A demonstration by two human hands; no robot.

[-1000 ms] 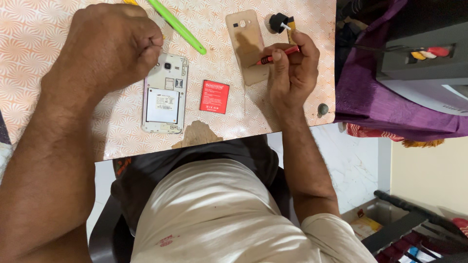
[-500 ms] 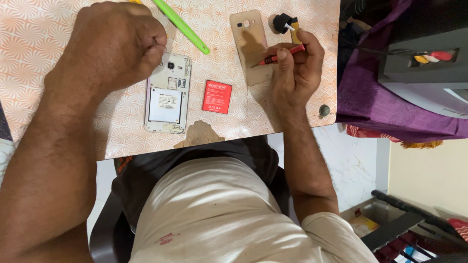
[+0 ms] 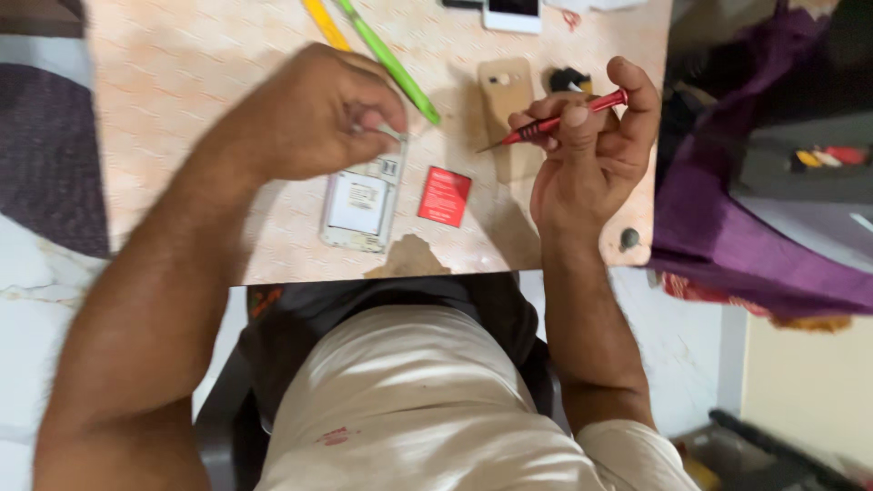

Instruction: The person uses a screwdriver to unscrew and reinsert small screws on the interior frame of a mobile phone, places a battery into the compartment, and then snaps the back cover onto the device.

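your left hand point(image 3: 314, 118) pinches the top edge of the opened phone point(image 3: 362, 202) lying flat on the table point(image 3: 182, 109); your right hand point(image 3: 591, 136) grips the red screwdriver point(image 3: 555, 123): steady the phone, bring the tip down upright.

My left hand point(image 3: 318, 118) is resting on the opened phone point(image 3: 361, 202) on the table point(image 3: 182, 100), the battery point(image 3: 445, 195) lying just right of it; my right hand point(image 3: 591, 145) is holding the screwdriver point(image 3: 559, 118) above the back cover point(image 3: 509, 114).
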